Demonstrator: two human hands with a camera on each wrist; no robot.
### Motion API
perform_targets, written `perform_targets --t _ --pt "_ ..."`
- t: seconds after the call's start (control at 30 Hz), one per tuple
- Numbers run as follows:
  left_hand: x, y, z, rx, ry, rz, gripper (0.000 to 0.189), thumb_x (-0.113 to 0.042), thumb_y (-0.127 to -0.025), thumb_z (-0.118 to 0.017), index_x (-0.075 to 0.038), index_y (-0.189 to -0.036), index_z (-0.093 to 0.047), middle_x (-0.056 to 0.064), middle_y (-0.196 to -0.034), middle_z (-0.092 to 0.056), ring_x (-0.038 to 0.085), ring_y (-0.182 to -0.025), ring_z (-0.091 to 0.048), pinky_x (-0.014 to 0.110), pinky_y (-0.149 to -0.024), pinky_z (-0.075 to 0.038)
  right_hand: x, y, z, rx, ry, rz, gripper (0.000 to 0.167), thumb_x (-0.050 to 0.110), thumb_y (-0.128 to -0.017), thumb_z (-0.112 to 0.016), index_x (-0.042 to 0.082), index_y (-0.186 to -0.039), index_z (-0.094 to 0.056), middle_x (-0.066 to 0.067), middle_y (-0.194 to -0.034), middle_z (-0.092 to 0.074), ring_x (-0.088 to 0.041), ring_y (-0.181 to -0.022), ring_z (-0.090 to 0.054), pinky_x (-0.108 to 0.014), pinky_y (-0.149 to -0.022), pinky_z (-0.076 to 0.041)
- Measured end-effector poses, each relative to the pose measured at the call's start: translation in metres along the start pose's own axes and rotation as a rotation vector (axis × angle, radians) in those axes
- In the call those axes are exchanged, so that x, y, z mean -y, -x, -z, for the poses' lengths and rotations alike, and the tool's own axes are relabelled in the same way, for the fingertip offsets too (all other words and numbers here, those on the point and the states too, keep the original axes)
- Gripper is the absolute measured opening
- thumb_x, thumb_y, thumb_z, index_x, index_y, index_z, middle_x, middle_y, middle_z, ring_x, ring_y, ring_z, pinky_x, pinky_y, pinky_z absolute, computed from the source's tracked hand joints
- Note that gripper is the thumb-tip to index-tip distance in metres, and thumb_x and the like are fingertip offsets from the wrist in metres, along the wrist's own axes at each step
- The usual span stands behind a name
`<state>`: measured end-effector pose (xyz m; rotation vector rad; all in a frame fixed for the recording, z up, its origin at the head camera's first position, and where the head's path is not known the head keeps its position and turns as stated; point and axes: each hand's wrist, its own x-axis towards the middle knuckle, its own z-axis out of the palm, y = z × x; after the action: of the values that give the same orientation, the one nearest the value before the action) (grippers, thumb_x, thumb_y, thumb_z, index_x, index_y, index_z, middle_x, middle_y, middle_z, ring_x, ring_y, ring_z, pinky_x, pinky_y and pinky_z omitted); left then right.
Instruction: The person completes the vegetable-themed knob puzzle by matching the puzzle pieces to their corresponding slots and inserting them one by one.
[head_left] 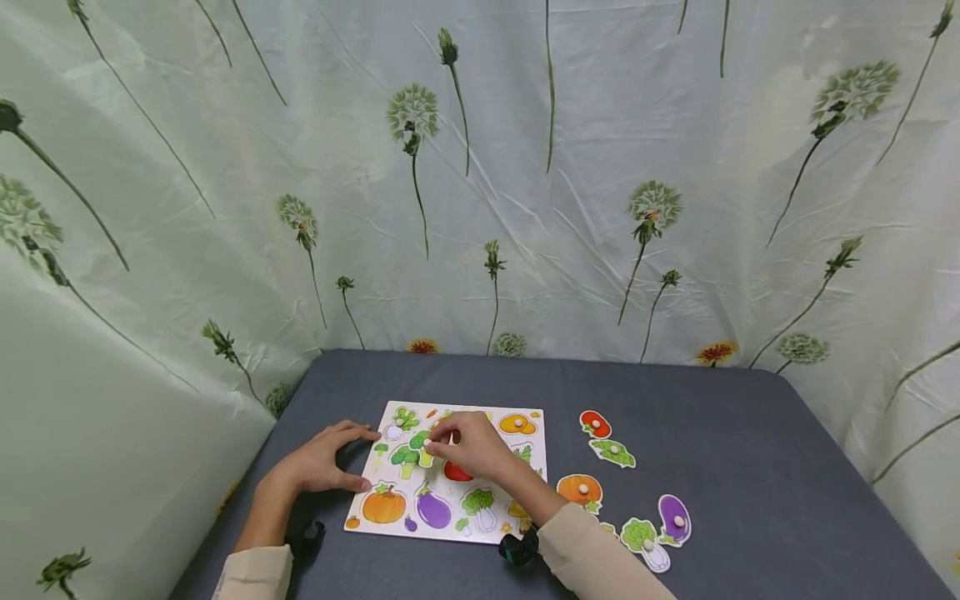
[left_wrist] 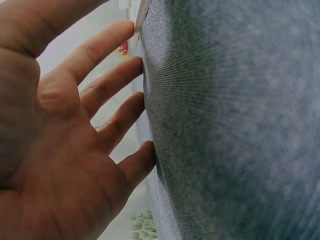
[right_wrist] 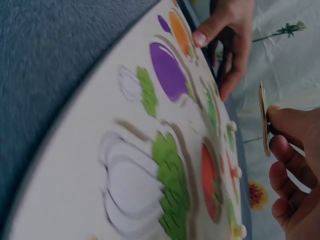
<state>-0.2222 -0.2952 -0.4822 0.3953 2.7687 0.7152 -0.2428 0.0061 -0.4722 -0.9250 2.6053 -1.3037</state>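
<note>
On a grey table [head_left: 705,425], lower centre, your right hand [head_left: 474,446] pinches the broccoli piece [head_left: 425,459] over the puzzle board [head_left: 456,497]; your spread left hand [head_left: 322,462] touches the board's edge. Placement seems underway: align, then lower.

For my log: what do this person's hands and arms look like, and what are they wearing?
The left hand and right hand are bare, with no gloves or rings visible. The left sleeve and right sleeve are plain cream-beige, ending short of the wrists. A small black object shows by the right cuff; how it is attached I can't tell.
</note>
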Motion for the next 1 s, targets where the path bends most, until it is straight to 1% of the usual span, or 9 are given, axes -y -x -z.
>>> perform_targets --t 0.2,0.4,0.57,0.77,0.87,1.0 --pt "0.0 0.001 0.002 -0.006 0.002 0.003 0.081 -0.047 -0.069 -0.091 -0.021 -0.14 -0.063 0.017 -0.149 -0.05 0.048 -0.139 -0.042 0.075 -0.106 -0.036 0.001 -0.008 -0.019 -0.015 0.031 0.005 0.008 0.022 -0.094 -0.077 0.015 -0.096 -0.082 0.009 -0.078 -0.066 -0.002 -0.064 -0.048 -0.017 -0.058 -0.039" --pt "0.002 -0.001 0.0 -0.004 -0.009 -0.023 0.08 -0.05 -0.07 -0.09 -0.022 -0.141 -0.063 0.016 -0.148 -0.051 0.047 -0.139 -0.043 0.074 -0.107 -0.036 0.001 -0.015 -0.033 -0.018 0.033 -0.001 0.008 0.022 -0.094 -0.077 0.015 -0.095 -0.081 0.011 -0.075 -0.064 0.0 -0.062 -0.047 -0.016 -0.058 -0.039" --pt "0.004 0.0 0.001 -0.001 -0.005 -0.046 0.08 -0.048 -0.071 -0.091 -0.021 -0.14 -0.063 0.017 -0.148 -0.051 0.048 -0.138 -0.043 0.074 -0.105 -0.036 -0.001 -0.016 -0.038 -0.008 0.026 -0.023 0.008 0.021 -0.093 -0.078 0.015 -0.095 -0.082 0.011 -0.074 -0.063 0.0 -0.063 -0.048 -0.016 -0.059 -0.04" --pt "0.005 -0.001 0.0 -0.004 -0.014 -0.03 0.08 -0.049 -0.071 -0.091 -0.023 -0.14 -0.063 0.016 -0.148 -0.051 0.047 -0.139 -0.043 0.073 -0.106 -0.037 -0.004 -0.014 -0.043 0.001 0.016 -0.057 0.007 0.02 -0.092 -0.079 0.014 -0.094 -0.081 0.01 -0.072 -0.061 0.0 -0.064 -0.047 -0.016 -0.06 -0.039" --pt "0.005 -0.001 0.0 -0.003 -0.013 -0.023 0.08 -0.049 -0.07 -0.091 -0.023 -0.14 -0.063 0.016 -0.148 -0.051 0.046 -0.139 -0.043 0.074 -0.106 -0.037 -0.005 -0.014 -0.045 0.003 0.016 -0.059 0.007 0.02 -0.092 -0.079 0.013 -0.094 -0.081 0.01 -0.071 -0.061 0.001 -0.063 -0.046 -0.016 -0.059 -0.039" --pt "0.004 0.0 -0.001 -0.002 -0.005 -0.022 0.08 -0.048 -0.069 -0.091 -0.023 -0.14 -0.064 0.015 -0.148 -0.052 0.046 -0.139 -0.043 0.074 -0.107 -0.036 -0.006 -0.015 -0.049 0.009 0.038 -0.073 0.007 0.022 -0.092 -0.079 0.015 -0.094 -0.081 0.011 -0.07 -0.06 0.0 -0.061 -0.046 -0.017 -0.058 -0.038"
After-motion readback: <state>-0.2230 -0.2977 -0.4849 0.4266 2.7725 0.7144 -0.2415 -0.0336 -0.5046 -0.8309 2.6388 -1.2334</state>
